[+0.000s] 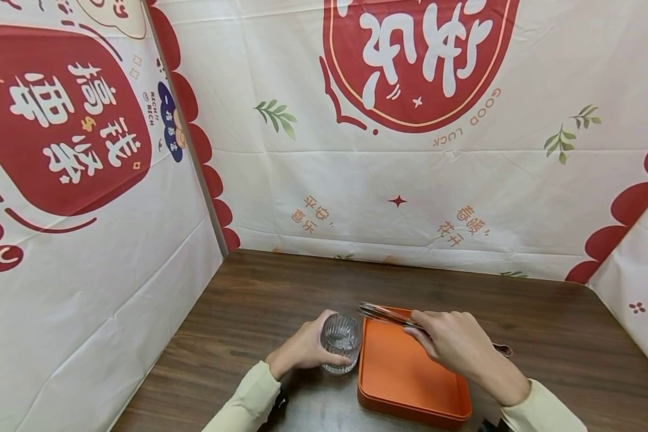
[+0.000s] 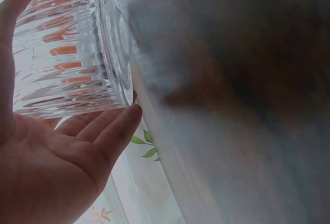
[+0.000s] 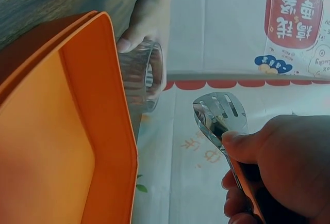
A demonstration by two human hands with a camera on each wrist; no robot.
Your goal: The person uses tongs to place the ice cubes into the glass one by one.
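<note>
A clear ribbed drinking glass (image 1: pixel 341 342) is gripped in my left hand (image 1: pixel 309 343), its mouth facing up toward the head view. Thumb and fingers lie around its sides; in the left wrist view the thick base of the glass (image 2: pixel 103 48) is close to the tabletop. My right hand (image 1: pixel 453 342) holds a pair of metal tongs (image 1: pixel 383 312) by the handle, over the orange tray (image 1: pixel 410 378). The right wrist view shows the slotted head of the tongs (image 3: pixel 223 109), with nothing between the tips. The glass stands just left of the tray.
The brown wooden table (image 1: pixel 237 306) extends behind and to both sides of the tray. White printed cloth (image 1: pixel 410 198) hangs along its back, left and right edges. A small strap loop (image 1: pixel 503 349) sticks out behind the right hand.
</note>
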